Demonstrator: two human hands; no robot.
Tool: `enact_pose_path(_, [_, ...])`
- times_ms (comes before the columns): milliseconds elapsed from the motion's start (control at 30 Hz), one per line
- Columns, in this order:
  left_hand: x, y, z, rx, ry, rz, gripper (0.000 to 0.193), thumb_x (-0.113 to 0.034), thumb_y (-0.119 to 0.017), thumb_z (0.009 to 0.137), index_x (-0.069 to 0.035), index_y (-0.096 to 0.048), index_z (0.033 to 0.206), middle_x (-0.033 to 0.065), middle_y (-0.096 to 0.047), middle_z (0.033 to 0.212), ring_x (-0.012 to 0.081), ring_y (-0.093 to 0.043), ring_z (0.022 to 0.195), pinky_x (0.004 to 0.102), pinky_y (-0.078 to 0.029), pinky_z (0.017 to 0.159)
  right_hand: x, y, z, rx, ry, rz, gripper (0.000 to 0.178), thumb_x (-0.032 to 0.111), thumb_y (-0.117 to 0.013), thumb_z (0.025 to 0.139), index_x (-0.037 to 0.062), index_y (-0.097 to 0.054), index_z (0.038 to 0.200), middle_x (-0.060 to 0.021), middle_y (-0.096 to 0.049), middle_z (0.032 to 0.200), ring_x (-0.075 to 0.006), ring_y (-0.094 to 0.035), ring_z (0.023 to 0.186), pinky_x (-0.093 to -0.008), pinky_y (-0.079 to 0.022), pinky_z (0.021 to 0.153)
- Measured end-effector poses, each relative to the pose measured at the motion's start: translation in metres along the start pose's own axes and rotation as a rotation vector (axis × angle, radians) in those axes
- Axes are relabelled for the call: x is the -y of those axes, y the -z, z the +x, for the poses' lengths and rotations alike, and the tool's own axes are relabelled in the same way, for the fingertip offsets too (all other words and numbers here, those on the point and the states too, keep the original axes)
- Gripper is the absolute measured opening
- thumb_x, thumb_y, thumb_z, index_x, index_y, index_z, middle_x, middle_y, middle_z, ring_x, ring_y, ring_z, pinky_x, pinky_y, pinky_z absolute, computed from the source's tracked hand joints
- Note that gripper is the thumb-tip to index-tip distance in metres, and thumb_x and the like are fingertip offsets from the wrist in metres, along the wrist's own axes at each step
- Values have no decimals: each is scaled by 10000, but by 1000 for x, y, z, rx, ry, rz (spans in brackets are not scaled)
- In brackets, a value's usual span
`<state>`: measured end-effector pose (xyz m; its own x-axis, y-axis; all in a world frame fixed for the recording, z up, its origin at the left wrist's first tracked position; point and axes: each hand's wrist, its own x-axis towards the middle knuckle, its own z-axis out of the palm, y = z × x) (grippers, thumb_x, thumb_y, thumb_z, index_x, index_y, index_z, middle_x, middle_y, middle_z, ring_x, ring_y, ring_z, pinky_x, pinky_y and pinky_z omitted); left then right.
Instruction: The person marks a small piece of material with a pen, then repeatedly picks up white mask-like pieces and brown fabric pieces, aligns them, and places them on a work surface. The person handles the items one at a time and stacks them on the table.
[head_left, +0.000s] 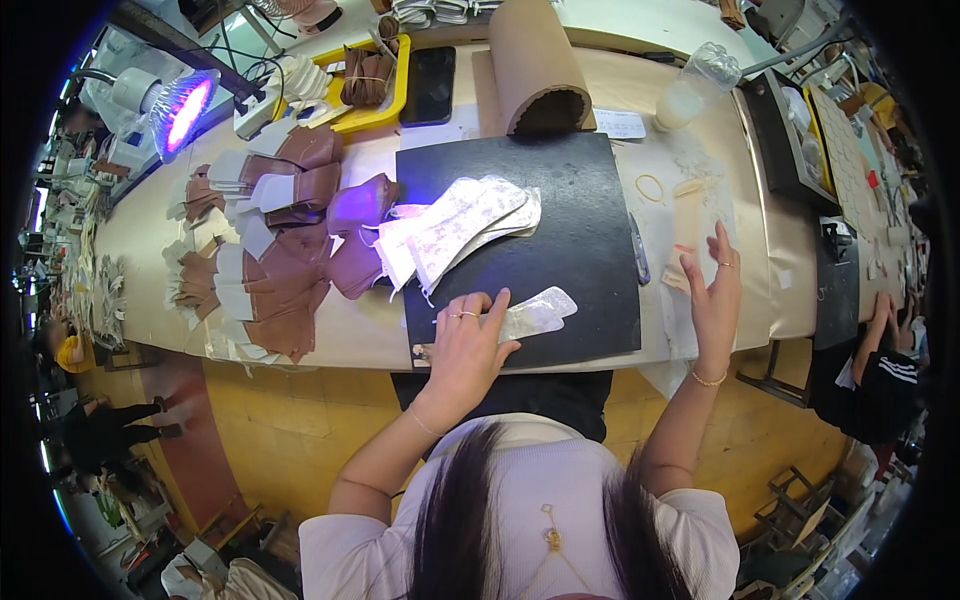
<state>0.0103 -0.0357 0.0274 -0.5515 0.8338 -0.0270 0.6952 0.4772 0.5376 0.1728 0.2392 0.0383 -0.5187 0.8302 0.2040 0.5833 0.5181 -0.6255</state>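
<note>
My left hand (468,340) rests low on a black board (590,270), its thumb and index finger spread apart. Two pale, long pieces with rounded ends (538,314) lie partly beneath it, overlapping. A small brownish end (422,355) of something pokes out beside that hand; the remainder is hidden. My right hand (714,297) hovers open at the board's right, fingers apart, with nothing visible in it. Close to its fingertips are a tan strip (688,215) and a whitish sheet (715,190). Higher on the board, a fanned stack of whitish shaped pieces (470,222) glows under bright light.
Bundles of brown leather-like pieces (285,275) cover the left side. A lit lamp (182,115) hangs above them. Behind stand a yellow tray (395,95), a phone (428,87), a brown curved roll (540,70) and a plastic bottle (697,85). A dark box (790,140) stands right.
</note>
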Motion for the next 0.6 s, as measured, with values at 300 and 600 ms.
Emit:
enact_pose_path(300, [-5, 15, 11, 198, 145, -288, 249, -174, -750, 809, -28, -625, 967, 172, -536, 974, 384, -570, 868, 439, -463, 770, 36, -27, -10, 79, 112, 117, 355, 158, -657, 925, 41, -620, 1258, -144, -591, 1237, -308, -608, 1085, -368, -488, 911])
enact_pose_path(600, [84, 94, 124, -432, -147, -105, 432, -293, -784, 802, -35, -672, 1130, 144, -671, 1042, 278, -642, 953, 370, -498, 836, 55, -45, -26, 215, 259, 148, 319, 129, -660, 912, 42, -634, 1217, -153, -589, 1223, -330, -558, 1157, -397, -425, 1004])
